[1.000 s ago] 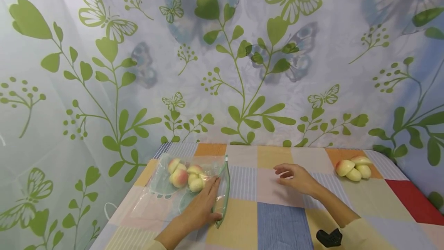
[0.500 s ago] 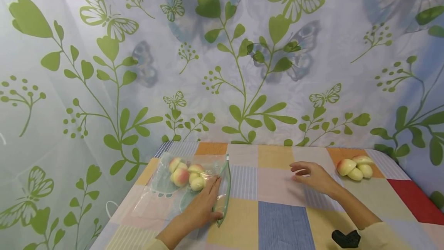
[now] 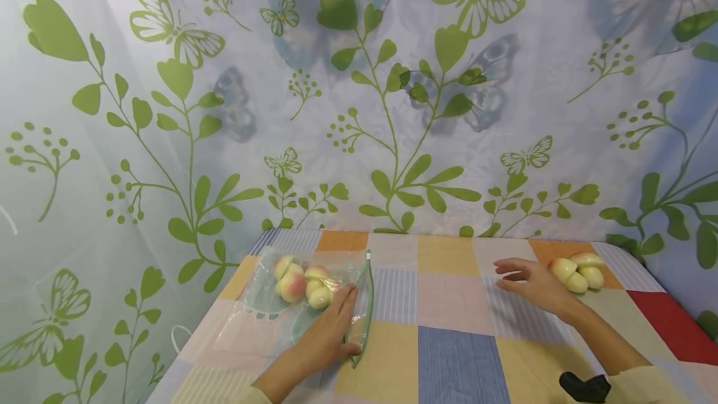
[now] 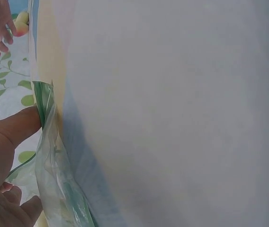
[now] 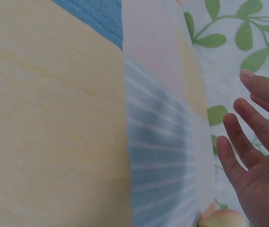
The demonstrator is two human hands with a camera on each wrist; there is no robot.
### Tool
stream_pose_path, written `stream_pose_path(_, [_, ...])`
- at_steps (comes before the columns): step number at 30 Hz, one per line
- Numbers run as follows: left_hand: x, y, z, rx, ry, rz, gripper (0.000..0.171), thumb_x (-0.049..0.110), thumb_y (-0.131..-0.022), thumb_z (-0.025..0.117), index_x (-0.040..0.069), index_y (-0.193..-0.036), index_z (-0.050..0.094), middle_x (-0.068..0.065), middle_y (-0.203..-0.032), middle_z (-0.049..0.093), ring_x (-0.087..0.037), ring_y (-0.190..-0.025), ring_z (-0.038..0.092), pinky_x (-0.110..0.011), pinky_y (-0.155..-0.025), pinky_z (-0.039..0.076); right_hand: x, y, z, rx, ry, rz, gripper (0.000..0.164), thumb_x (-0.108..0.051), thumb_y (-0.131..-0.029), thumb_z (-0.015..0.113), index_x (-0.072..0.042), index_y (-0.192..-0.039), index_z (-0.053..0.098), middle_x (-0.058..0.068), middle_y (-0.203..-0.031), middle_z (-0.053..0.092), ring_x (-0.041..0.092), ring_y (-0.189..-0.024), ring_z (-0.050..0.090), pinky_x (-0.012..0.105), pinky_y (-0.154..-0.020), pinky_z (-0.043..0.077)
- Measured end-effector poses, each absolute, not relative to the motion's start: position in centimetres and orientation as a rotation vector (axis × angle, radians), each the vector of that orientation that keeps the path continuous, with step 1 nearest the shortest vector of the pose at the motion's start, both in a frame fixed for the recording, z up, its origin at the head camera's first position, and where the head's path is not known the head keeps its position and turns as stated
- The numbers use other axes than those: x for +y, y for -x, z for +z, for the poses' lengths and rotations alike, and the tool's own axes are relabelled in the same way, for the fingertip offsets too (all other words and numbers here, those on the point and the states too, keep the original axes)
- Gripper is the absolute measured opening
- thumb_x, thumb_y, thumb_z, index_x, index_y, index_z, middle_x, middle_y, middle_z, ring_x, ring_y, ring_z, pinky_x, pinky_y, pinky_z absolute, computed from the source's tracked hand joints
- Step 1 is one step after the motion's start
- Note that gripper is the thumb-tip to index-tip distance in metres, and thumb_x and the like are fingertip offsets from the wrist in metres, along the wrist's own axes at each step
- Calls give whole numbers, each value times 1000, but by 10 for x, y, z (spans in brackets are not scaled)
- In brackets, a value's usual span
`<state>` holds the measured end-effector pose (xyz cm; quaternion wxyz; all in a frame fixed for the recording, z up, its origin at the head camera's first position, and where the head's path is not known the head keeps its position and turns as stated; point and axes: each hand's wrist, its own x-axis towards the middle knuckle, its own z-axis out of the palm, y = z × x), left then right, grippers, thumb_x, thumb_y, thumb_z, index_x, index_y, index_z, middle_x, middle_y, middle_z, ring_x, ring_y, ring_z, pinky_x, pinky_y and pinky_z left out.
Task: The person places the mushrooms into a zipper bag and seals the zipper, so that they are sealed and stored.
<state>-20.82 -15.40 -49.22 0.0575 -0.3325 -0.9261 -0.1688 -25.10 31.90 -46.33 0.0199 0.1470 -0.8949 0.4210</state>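
A clear zip bag [image 3: 247, 323] with a green zip edge lies at the left of the table. Inside it are several pale yellow, mushroom-like pieces [image 3: 291, 285] with reddish, rounded tops. My left hand [image 3: 322, 335] holds the bag near its mouth, thumb at the green edge; in the left wrist view the thumb [image 4: 23, 125] meets that edge and the other fingers touch the plastic lower down. Over the striped patch hovers my right hand [image 3: 530, 282], fingers loosely bent with nothing in them. Close beyond it sit similar mushroom-like pieces [image 3: 580, 273], partly hidden by the hand.
A patchwork cloth [image 3: 454, 354] covers the table. Behind it hangs a curtain [image 3: 359, 111] with green leaves and butterflies. A black wrist mount [image 3: 584, 386] sits by the right sleeve. A white cord [image 3: 179, 332] curves at the table's left edge.
My right hand has moved steadily to the right, from the middle of the table towards the pieces at the far right. The left hand and the bag have stayed in place.
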Motion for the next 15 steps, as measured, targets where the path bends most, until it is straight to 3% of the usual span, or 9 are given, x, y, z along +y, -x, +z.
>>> stream_pose_path(8, [-155, 207, -493, -2829, 991, -532, 114, 28, -81, 89, -8, -161, 17, -29, -165, 20, -39, -152, 22, -47, -119, 30, 338, 245, -456, -2811, -398, 1276, 56, -27, -99, 73, 5, -142, 57, 26, -133, 62, 40, -114, 66, 45, -83, 60])
stream_pose_path(15, [-156, 208, -493, -2814, 998, -523, 113, 29, -81, 89, -8, -160, 18, -28, -165, 21, -39, -152, 24, -47, -119, 31, 361, 241, -451, -2805, -347, 1211, 57, -28, -100, 72, 8, -141, 56, 27, -135, 62, 44, -116, 64, 24, -78, 57])
